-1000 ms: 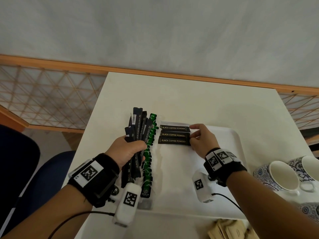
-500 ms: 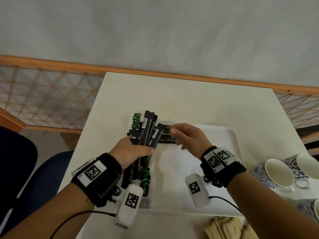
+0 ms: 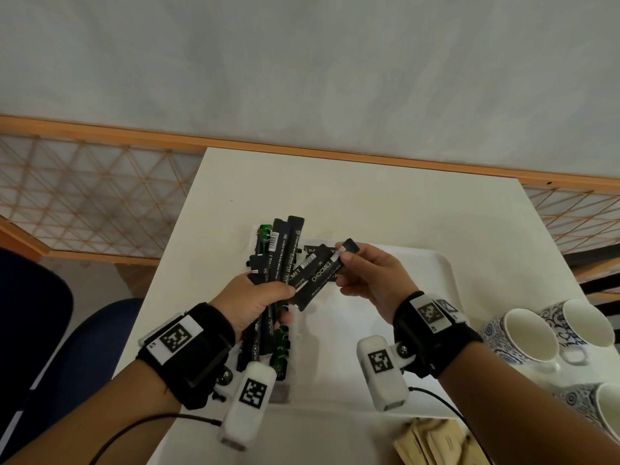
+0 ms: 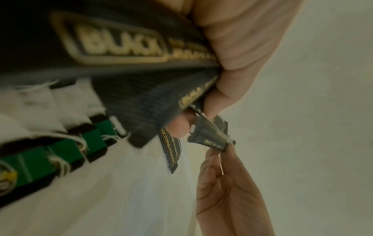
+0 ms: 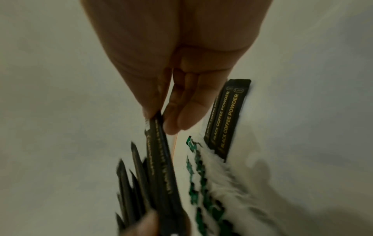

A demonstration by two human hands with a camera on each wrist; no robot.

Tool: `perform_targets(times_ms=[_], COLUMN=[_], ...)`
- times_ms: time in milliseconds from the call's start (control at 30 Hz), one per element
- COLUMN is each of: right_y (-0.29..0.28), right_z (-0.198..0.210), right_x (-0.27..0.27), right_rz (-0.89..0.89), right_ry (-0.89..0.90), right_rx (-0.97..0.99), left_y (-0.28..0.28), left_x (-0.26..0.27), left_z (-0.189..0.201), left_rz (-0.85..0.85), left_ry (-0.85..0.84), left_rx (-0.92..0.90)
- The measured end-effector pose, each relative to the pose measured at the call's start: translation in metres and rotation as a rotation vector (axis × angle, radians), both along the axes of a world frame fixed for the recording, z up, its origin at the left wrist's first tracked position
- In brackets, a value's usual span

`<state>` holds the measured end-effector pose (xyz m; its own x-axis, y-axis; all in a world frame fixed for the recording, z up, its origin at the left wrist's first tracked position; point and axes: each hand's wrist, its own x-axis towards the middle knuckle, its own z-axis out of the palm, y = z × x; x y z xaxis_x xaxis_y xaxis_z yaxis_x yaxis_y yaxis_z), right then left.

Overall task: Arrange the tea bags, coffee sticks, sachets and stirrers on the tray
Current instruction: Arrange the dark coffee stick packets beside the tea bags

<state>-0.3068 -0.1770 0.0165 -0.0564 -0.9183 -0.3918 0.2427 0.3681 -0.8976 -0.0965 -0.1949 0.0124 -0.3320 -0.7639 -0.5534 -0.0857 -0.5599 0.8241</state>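
Observation:
My left hand (image 3: 268,297) grips a fanned bundle of black coffee sticks (image 3: 281,250) above the left side of the white tray (image 3: 426,297). My right hand (image 3: 349,260) pinches the top end of one black stick marked CHOCMET (image 3: 322,273), which slants down to my left thumb. The right wrist view shows thumb and finger closed on that stick (image 5: 157,143). Black coffee powder sticks (image 5: 228,115) lie side by side on the tray, partly hidden in the head view. A row of green tea bags (image 3: 281,344) runs along the tray's left edge under the bundle.
Blue-patterned white cups (image 3: 530,333) stand to the right of the tray. Brown paper sachets (image 3: 436,444) lie at the table's near edge. A blue chair (image 3: 84,347) is at the left, and a wooden rail (image 3: 335,156) runs behind the table.
My right hand left the sticks laid on the tray, came over to the bundle and took hold of one stick's end. My left hand shifted the bundle slightly to the right.

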Motion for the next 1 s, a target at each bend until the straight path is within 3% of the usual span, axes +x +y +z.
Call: perform_targets(times_ms=[100, 267, 733, 1000], right_y=[0.001, 0.004, 0.015, 0.011], right_z=[0.003, 0.002, -0.008, -0.012], right_x=[-0.003, -0.004, -0.002, -0.011], right_rz=[-0.082, -0.005, 0.287, 0.204], right_ry=[-0.176, -0.260, 0.081, 0.212], right_rx=[0.010, -0.067, -0.153, 0.023], left_y=[0.001, -0.001, -0.002, -0.005], left_x=[-0.001, -0.003, -0.002, 0.000], left_z=[0.000, 0.003, 0.002, -0.001], left_rz=[0.050, 0.121, 0.247, 0.294], left_ry=[0.062, 0.140, 0.050, -0.012], left_rx=[0.073, 0.168, 0.086, 0.007])
